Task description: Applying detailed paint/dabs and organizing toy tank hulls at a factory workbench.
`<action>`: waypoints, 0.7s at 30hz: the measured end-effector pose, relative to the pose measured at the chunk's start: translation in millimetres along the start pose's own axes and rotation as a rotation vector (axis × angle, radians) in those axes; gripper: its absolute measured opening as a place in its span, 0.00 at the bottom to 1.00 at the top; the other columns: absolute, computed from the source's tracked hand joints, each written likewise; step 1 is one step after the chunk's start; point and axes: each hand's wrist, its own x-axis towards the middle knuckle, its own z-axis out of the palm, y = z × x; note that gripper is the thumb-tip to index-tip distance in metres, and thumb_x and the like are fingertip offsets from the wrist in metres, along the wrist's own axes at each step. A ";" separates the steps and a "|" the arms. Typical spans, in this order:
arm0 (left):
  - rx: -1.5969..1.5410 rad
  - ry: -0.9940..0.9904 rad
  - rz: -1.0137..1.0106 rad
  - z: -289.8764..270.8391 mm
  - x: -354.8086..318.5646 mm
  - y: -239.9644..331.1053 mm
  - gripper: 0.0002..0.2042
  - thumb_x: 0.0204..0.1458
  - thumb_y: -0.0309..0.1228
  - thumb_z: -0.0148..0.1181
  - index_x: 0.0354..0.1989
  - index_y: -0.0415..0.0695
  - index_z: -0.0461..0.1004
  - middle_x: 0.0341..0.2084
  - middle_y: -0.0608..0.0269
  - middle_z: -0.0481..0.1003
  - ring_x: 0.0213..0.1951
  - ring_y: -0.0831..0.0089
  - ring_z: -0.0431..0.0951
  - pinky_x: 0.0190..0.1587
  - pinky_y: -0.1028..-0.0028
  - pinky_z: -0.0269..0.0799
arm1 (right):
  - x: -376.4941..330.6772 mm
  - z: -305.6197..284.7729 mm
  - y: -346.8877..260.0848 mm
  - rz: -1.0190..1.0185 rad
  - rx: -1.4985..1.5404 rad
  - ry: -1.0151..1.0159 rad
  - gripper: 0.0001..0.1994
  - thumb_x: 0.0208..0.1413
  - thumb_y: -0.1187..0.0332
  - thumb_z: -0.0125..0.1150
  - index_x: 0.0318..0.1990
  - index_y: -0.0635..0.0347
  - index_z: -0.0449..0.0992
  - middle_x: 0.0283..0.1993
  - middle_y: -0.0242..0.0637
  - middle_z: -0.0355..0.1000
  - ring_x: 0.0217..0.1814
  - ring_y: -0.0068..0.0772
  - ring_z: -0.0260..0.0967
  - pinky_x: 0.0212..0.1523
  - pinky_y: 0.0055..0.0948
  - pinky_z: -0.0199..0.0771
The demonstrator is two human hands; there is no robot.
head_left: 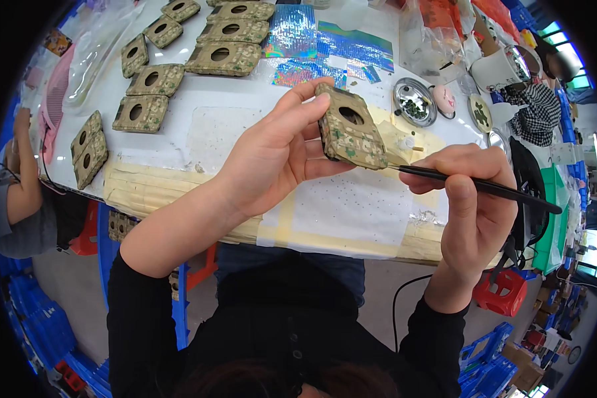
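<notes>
My left hand (272,142) grips a camouflage-painted model tank hull (358,132) by its edges, above the table. The hull has a round hole in its top and is tilted toward me. In my right hand (474,202) is a slim black tool, apparently tweezers (494,190), pinched between thumb and fingers. Its fine tip touches or nearly touches the hull's near right corner; I cannot make out anything in the tip. Beyond the hull, a round metal dish (397,99) holds small dark green pieces.
More camouflage hulls (222,58) stand in rows at the far left, with a pair (89,151) near the left edge. Shiny holographic sheets (292,33) lie at the back. White paper (345,222) is taped along the front edge. A co-worker's arm (23,172) shows at left.
</notes>
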 end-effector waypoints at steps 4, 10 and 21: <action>-0.028 0.038 -0.024 2.2 -0.1 0.2 0.21 0.63 0.41 0.39 0.64 0.53 0.51 0.52 0.63 0.67 0.52 0.73 0.72 0.49 0.70 0.75 | 24.9 0.8 -5.1 -0.053 -0.123 -0.195 0.09 0.61 0.72 0.49 0.35 0.72 0.66 0.33 0.47 0.70 0.31 0.32 0.74 0.33 0.25 0.77; -0.035 0.015 -0.037 3.6 -1.1 1.4 0.21 0.63 0.42 0.39 0.63 0.53 0.52 0.51 0.64 0.68 0.51 0.74 0.72 0.48 0.70 0.75 | 30.4 4.5 0.1 -0.017 -0.140 -0.259 0.07 0.61 0.74 0.48 0.37 0.73 0.66 0.35 0.46 0.69 0.35 0.33 0.75 0.37 0.26 0.78; -0.063 0.028 -0.048 2.3 -0.7 0.0 0.21 0.63 0.41 0.40 0.62 0.53 0.53 0.51 0.64 0.68 0.49 0.75 0.73 0.47 0.71 0.75 | 30.0 5.4 2.0 -0.028 -0.201 -0.293 0.08 0.60 0.74 0.50 0.38 0.73 0.66 0.36 0.46 0.69 0.36 0.34 0.75 0.38 0.26 0.79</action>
